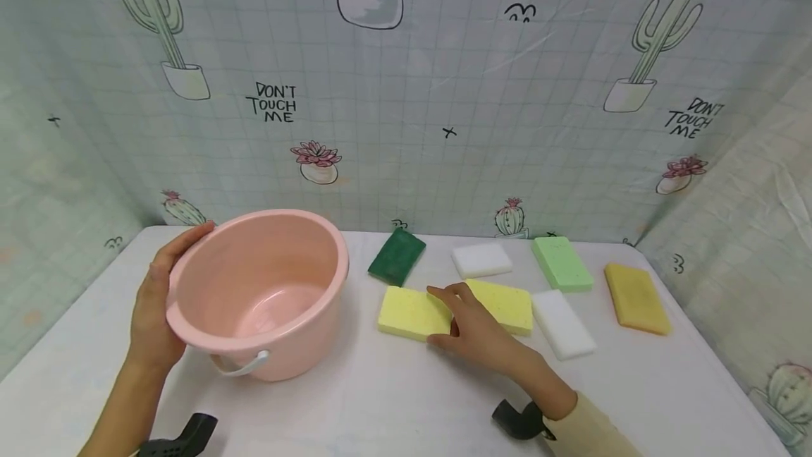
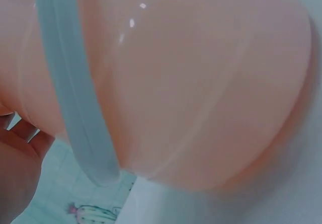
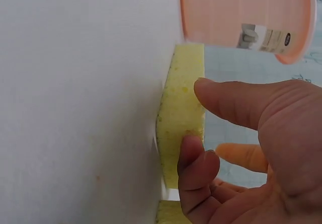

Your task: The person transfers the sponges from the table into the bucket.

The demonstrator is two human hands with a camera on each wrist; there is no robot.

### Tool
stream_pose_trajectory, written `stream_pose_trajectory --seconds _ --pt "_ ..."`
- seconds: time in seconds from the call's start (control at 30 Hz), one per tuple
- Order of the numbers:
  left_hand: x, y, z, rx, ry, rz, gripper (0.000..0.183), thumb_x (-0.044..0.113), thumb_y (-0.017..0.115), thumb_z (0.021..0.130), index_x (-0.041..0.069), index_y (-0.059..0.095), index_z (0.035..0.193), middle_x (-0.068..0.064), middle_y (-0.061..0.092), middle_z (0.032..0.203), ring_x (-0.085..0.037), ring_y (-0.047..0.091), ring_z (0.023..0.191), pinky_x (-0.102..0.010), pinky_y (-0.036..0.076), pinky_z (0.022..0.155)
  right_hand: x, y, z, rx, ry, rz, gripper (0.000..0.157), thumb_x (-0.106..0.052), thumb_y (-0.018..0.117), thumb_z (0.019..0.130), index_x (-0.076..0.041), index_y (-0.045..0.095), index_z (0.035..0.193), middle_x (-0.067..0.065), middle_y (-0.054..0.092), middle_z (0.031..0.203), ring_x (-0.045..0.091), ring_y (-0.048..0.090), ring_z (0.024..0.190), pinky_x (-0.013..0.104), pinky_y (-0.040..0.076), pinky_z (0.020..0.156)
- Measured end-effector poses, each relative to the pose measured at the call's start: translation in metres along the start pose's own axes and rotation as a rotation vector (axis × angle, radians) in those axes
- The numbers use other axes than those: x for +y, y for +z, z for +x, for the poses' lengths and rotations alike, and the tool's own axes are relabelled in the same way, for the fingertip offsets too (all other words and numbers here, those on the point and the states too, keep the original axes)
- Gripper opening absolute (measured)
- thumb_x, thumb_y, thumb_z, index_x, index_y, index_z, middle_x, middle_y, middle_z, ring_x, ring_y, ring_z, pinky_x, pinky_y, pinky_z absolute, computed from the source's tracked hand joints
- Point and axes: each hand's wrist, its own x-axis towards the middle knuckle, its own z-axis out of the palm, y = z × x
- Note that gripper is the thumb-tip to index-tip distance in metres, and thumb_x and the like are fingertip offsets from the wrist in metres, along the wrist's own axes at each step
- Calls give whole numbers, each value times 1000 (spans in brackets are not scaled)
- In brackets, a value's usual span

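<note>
A pink bucket with a white handle stands tilted at the left. My left hand holds its left side, fingertips at the rim; in the left wrist view the handle crosses in front and part of the hand shows behind the wall. My right hand is over the right end of a yellow sponge, thumb at the near edge and index finger stretched over the top. In the right wrist view the thumb overlaps the sponge's edge, the index tip stands off its top, and other fingers are bent.
Right of the hand lies a second yellow sponge. Around it are a dark green pad, two white sponges, a light green sponge and a darker yellow sponge. A printed curtain hangs behind the white table.
</note>
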Motion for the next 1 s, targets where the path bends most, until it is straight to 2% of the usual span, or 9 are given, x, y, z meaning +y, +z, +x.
stream_pose_trajectory --seconds 0.17,0.37,0.47,0.53,0.67,0.77,0.87,1.0 --pt "-4 10 1 13 -38 -45 46 20 18 97 -3 23 137 -16 24 141 -26 30 124 -25 39 92 -3 1 -1 -24 40 -4 64 -26 71 76 -8 42 130 4 37 113 1 46 59 18 43 56" --pt "-7 10 -1 -52 -40 -53 47 17 12 95 -3 21 137 -15 17 144 -28 20 128 -26 35 96 -5 3 -4 -69 72 -15 66 -27 70 76 -9 40 131 6 37 116 3 46 62 19 43 58" --pt "-10 3 -2 -112 -28 -37 47 13 16 94 -2 19 138 -16 13 145 -29 18 128 -26 36 95 -5 3 -5 -77 70 -37 66 -26 70 76 -10 39 132 7 37 119 3 46 63 19 42 58" --pt "-11 -3 -4 -130 -16 -19 48 11 23 92 -3 19 138 -16 13 145 -29 20 128 -26 38 93 -5 3 -5 -79 67 -47 66 -25 70 76 -9 38 132 7 38 119 4 45 64 19 42 58" --pt "-14 -8 -6 -107 11 -25 49 6 33 90 -7 23 136 -17 17 145 -28 23 127 -26 40 92 -5 2 -5 -74 63 -36 65 -22 70 76 -7 39 132 8 39 117 6 46 64 19 42 58" --pt "-15 -9 -7 -99 20 -70 48 5 36 90 -8 23 135 -17 17 144 -27 24 127 -26 40 92 -5 2 -4 -63 55 -9 64 -21 70 76 -7 40 131 7 39 117 5 47 64 20 42 59" --pt "-14 -11 -7 -116 -11 -102 51 9 39 90 -7 22 136 -15 17 145 -27 24 128 -27 40 91 -5 0 -2 -49 57 19 65 -24 69 77 -11 39 133 3 38 120 4 47 65 19 43 60" --pt "-11 -14 -7 -133 -98 -73 55 13 42 89 -1 22 138 -11 15 147 -25 20 130 -27 40 92 -4 -6 0 -7 75 50 67 -29 68 78 -16 37 135 0 36 122 6 49 68 20 44 60"
